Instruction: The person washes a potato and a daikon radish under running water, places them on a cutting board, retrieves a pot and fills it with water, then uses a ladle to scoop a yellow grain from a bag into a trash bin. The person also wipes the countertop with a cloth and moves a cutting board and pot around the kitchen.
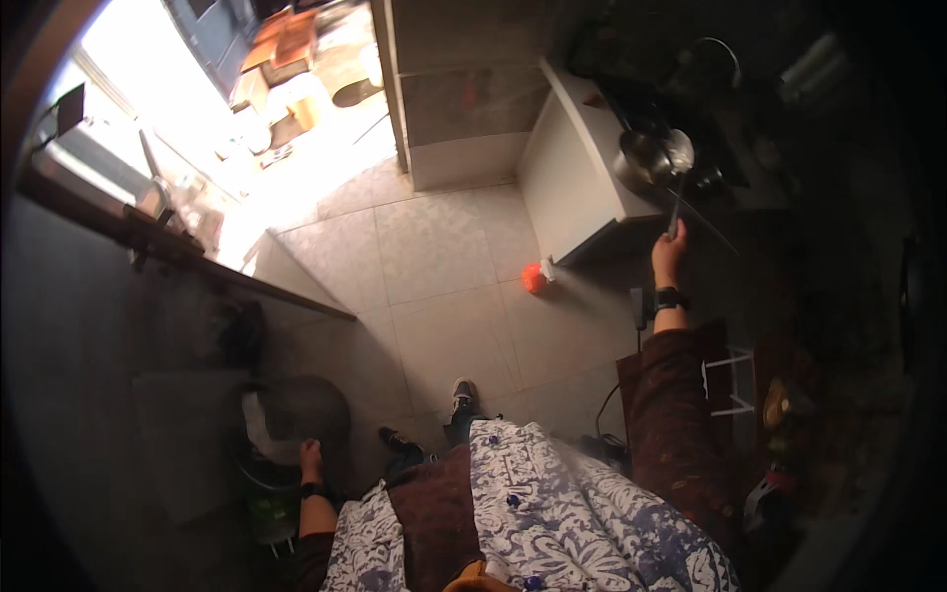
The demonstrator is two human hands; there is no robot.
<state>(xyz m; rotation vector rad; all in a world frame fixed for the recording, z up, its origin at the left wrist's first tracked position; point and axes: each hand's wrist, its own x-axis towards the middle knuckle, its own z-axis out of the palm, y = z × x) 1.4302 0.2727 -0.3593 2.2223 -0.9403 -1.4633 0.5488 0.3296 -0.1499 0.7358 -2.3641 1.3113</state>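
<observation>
My right hand [669, 255] reaches out to the stove, closed around the grey handle of a long-handled utensil [676, 203]. A pale rounded shape [680, 152] is at the utensil's far end; whether it is the utensil's bowl or food on it is unclear. Right beside that shape stands a steel pot [635, 164] on the dark stovetop [636, 107]. Low on the left, my left hand [311, 460] has its fingers curled by the near rim of a dark round vessel [329, 407] with a pale area inside. Shadow hides whether the left hand grips anything.
An orange spray bottle [533, 278] with a white top stands on the tiled floor [444, 259], near the corner of the white counter [573, 159]. A brown door edge [259, 280] juts in from the left. Beyond the bright doorway is orange-brown furniture [285, 44].
</observation>
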